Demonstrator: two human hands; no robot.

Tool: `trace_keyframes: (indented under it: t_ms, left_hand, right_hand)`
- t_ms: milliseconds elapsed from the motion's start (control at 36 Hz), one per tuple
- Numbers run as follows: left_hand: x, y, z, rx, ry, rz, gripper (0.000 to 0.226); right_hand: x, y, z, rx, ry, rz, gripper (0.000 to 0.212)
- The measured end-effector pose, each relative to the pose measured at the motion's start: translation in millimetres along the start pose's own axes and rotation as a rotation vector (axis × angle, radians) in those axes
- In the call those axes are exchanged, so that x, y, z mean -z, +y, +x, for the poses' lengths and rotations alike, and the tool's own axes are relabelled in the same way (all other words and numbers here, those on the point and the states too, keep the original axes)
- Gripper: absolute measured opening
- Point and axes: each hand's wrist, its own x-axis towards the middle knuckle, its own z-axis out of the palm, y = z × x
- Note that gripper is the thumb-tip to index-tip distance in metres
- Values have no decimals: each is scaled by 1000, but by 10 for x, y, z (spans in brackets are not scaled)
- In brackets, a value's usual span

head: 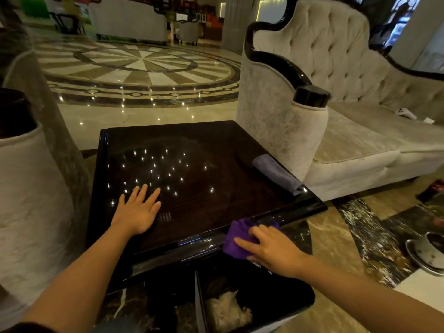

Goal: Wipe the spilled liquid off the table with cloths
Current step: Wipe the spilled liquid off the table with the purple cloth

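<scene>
Two bare forearms enter from the lower edge of the head view, one at each side. The left hand (138,211) is bare, with no ring, watch or band on the visible wrist or fingers; four fingers and a thumb show, nails short and unpainted so far as the blur allows. The right hand (271,251) is likewise bare, without glove, ring or wristband. Both forearms are uncovered from wrist to near the elbow. At the lower left corner a narrow dark edge (21,326) of fabric crosses the left arm, apparently the hem of a short sleeve; its colour beyond dark cannot be told.
</scene>
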Motion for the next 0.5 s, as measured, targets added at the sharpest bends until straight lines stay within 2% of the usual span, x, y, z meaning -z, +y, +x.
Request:
trace_keyframes:
  t_ms: [139, 222, 333, 444, 500]
  left_hand:
    - [-11, 4, -13, 5, -4, -9, 53]
    - [-12, 10, -1, 6, 19, -10, 53]
    - [-13, 3, -11, 1, 16, -8, 53]
    - [-19, -2, 21, 3, 21, -24, 53]
    - [-27, 4, 1, 0, 11, -21, 53]
  right_hand:
    - [-53, 7, -47, -210, 53, 80, 55]
    - [-96, 27, -59, -222, 87, 61, 54]
    - [-105, 34, -40, -265, 52, 7, 58]
    - [-158, 42, -24, -325, 49, 64, 62]
    - [-156, 25, -31, -368, -10, 127, 63]
